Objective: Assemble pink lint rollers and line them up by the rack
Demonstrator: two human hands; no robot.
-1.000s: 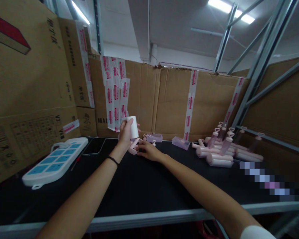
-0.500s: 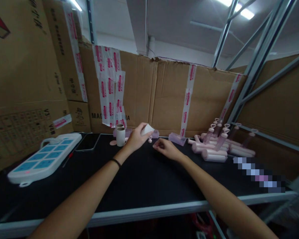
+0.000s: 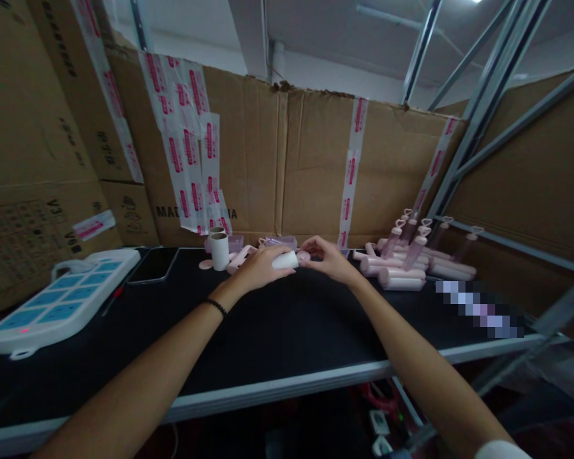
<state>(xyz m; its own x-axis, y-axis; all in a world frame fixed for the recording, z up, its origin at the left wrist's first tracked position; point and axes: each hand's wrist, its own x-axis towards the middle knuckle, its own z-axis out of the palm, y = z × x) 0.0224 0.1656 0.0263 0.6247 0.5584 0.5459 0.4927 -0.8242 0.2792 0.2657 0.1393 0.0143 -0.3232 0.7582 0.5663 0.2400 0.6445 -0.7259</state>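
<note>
My left hand [image 3: 259,269] is closed around a white tube [image 3: 286,260], which lies nearly level with its end facing right. Close to that end, my right hand [image 3: 326,258] pinches a small round pink cap [image 3: 304,256] between thumb and fingers. Whether cap and tube touch, I cannot tell. Left of my hands, two more white tubes [image 3: 220,253] stand upright with open tops. A pink disc [image 3: 205,264] lies flat beside them. Pink pieces [image 3: 240,259] are partly hidden behind my left hand, and a translucent purple tray [image 3: 281,242] sits behind both hands.
Several pink cylinders and heart-topped clear tubes [image 3: 402,275] are piled at the right. A white power strip [image 3: 62,299] and a phone [image 3: 154,265] lie at the left. Cardboard [image 3: 310,166] walls the back; a metal edge [image 3: 277,390] runs along the front.
My left hand has turned the white tube from tilted to nearly level. My right hand has risen towards the tube's end and now pinches a pink cap. The view has shifted slightly.
</note>
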